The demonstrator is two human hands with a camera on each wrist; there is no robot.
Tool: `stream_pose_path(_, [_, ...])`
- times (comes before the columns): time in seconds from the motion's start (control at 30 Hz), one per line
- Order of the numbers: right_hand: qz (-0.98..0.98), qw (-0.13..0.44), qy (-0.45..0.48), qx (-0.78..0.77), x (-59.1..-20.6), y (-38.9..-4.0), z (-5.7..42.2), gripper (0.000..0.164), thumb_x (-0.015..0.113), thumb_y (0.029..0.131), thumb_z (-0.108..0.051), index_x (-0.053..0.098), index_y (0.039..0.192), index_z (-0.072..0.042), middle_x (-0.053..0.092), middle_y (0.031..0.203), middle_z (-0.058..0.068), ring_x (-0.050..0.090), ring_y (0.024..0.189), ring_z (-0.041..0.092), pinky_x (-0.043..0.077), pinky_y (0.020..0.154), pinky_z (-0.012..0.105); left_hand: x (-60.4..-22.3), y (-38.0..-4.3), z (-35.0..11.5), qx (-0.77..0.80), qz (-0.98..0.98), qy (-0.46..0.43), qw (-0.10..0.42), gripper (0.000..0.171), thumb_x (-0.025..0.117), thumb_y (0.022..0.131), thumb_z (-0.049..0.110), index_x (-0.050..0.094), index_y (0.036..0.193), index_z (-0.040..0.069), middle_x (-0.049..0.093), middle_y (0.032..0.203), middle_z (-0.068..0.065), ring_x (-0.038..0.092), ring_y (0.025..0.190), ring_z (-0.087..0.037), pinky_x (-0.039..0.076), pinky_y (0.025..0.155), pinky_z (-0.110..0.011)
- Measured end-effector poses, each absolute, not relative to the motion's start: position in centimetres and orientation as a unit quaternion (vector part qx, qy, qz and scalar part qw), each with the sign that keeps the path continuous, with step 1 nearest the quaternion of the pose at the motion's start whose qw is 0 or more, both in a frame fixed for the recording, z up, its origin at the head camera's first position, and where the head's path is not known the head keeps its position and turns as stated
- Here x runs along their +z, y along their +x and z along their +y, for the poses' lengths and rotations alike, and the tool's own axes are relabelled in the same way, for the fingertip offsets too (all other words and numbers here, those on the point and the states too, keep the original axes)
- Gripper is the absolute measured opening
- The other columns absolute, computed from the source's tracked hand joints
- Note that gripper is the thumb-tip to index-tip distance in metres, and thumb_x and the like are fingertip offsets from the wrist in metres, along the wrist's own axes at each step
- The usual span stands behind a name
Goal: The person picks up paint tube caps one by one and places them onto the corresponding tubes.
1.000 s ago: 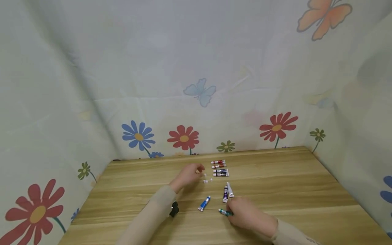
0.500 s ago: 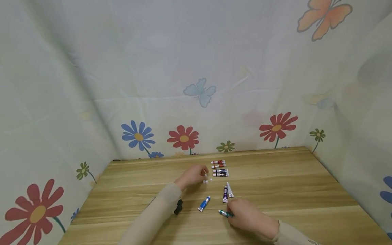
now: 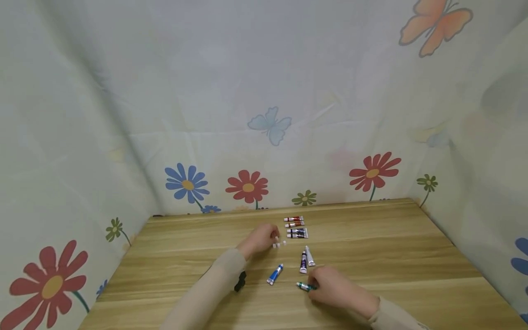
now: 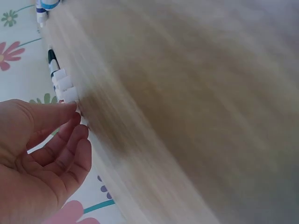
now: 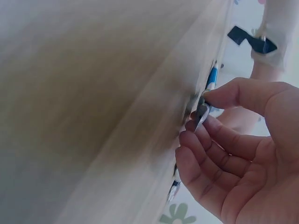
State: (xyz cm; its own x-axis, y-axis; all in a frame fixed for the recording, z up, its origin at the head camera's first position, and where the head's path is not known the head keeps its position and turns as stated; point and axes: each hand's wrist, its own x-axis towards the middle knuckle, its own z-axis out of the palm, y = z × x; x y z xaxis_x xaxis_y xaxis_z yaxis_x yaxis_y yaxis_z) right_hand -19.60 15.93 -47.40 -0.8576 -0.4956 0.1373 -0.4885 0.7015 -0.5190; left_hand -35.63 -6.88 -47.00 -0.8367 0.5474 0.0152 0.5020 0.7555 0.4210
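Note:
My left hand is at a group of small white caps near the table's middle. In the left wrist view its thumb and index fingertips pinch at a white cap, which they partly hide; the other fingers are loosely curled. My right hand pinches the crimped end of a small green paint tube, its white-and-green cap end pointing left. The tube's silvery end shows between thumb and index finger in the right wrist view. A blue paint tube lies between the hands.
Beyond my right hand lie a purple tube and a white tube, side by side. Farther back, a red tube, an orange-brown tube and two dark tubes form a column. A patterned cloth borders the wooden table.
My left hand has come slightly nearer and lower to the white caps, its thumb and index finger closing at one. My right hand has shifted the green tube slightly right.

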Motion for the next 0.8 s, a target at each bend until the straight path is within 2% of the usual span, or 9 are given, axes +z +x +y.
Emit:
stream_pose_path(0.3, [0.905,0.035,-0.245,-0.345,-47.3,-20.1,17.2,0.007,0.076,0.078,-0.011,0.07,0.082,-0.01,0.055,0.068,-0.01,0.046,0.058,0.003,0.042,0.053,0.023,-47.4,-35.4,-7.8,0.21,0.938,0.272,0.048,0.006,0.07,0.094,0.008,0.072,0.1,0.006,0.065,0.086,0.001,0.055,0.076,-0.012,0.05,0.073,-0.029])
stream_pose_path(0.53, [0.89,0.043,-0.229,-0.392,-47.3,-20.8,18.5,0.006,0.073,0.079,-0.009,0.069,0.084,-0.008,0.058,0.07,-0.007,0.05,0.057,0.004,0.044,0.051,0.023,-47.3,-34.9,-9.4,0.229,0.937,0.26,0.045,0.006,0.071,0.094,0.01,0.071,0.098,0.006,0.065,0.087,0.0,0.057,0.079,-0.014,0.051,0.077,-0.033])
stream_pose_path(0.8, [0.894,0.039,-0.206,-0.395,-47.3,-21.1,20.8,0.009,0.074,0.084,-0.015,0.07,0.088,-0.009,0.061,0.076,-0.006,0.053,0.067,0.006,0.046,0.059,0.024,-47.4,-33.6,-12.4,0.236,0.935,0.262,0.029,0.006,0.07,0.095,0.013,0.068,0.091,0.009,0.062,0.081,0.003,0.054,0.073,-0.013,0.049,0.07,-0.032])
